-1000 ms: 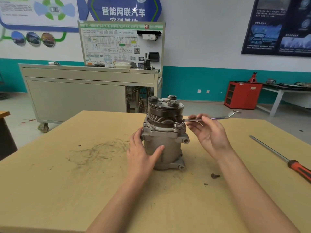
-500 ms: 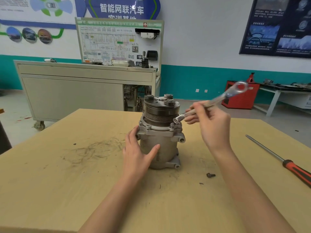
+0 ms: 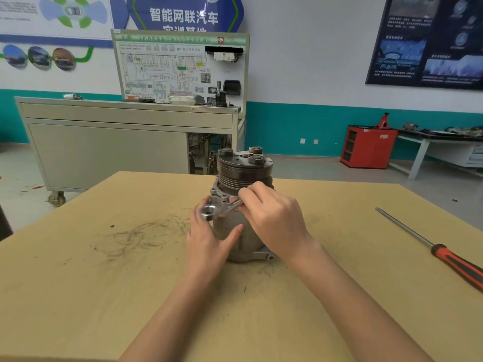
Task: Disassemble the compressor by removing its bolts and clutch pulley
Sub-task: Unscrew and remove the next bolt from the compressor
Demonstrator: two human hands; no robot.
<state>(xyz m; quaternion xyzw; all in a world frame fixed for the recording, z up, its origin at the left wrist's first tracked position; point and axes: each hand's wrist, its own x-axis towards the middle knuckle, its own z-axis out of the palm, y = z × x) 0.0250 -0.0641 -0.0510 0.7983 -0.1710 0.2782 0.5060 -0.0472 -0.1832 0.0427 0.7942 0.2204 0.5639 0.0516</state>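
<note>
Wrench (image 3: 209, 212) has swung since half a second ago. Its free ring end, then raised to the upper right, now points forward-left across the flange (image 3: 220, 197), and the right hand (image 3: 277, 218) has crossed over with it. The compressor (image 3: 247, 248) has not shifted: upright on its end near the middle of the table (image 3: 104, 283), pulley (image 3: 243, 176) uppermost and not yet removed.

Risks, as judged:
- A wrench seated askew may slip and round the bolt head.
- Such a slip would drive the ring end onto the left hand (image 3: 209, 244), which lies directly in its path.
- A hard pull on the tall, narrow-based body may tip or spin it if the steadying grip loosens.
- A freed bolt may drop and roll off the table.

Position of parts: the left hand wraps the housing, fingers round its left side, thumb laid across the front. The right fingers (image 3: 252, 192) curl over the wrench shank and pinch it at the flange, just below the pulley grooves. The working end and its bolt are hidden beneath them, so whether the tool sits squarely on a head cannot be told. The ring end hangs just above the left fingers, almost touching. A screwdriver (image 3: 454, 259) lies well apart to the right, untouched.
</note>
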